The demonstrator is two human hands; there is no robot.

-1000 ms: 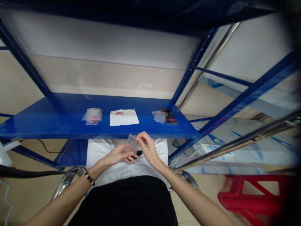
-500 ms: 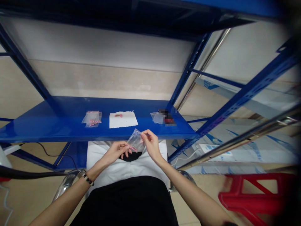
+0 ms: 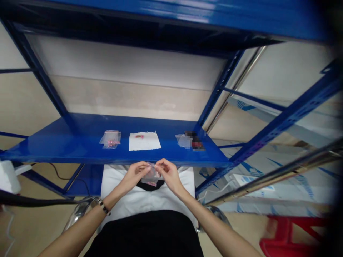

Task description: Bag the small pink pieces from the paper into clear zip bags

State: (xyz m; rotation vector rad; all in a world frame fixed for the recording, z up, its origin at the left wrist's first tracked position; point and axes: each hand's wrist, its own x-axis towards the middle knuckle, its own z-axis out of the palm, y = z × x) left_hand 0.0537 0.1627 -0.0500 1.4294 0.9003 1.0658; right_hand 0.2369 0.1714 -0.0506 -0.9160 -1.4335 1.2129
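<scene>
A small clear zip bag (image 3: 152, 175) hangs between my hands over my lap, just in front of the shelf edge. Small pink pieces lie at its bottom. My left hand (image 3: 137, 174) pinches the bag's top edge on the left, and my right hand (image 3: 168, 174) pinches it close by on the right. Beyond them on the blue shelf, a white sheet of paper (image 3: 144, 143) bears a small pink and gold item (image 3: 139, 136). To its left, clear bags (image 3: 111, 138) hold pink pieces.
On the right of the blue shelf (image 3: 80, 151) lie a clear bag (image 3: 183, 140) and a dark, pixelated item (image 3: 195, 141). An upper shelf (image 3: 171, 18) hangs overhead. Blue posts flank the bench, and a red stool (image 3: 284, 235) stands at lower right.
My left hand has moved from the bag's lower end up to its top edge, beside my right hand. The bag now hangs down, with the pink pieces at its bottom. My view has tilted slightly.
</scene>
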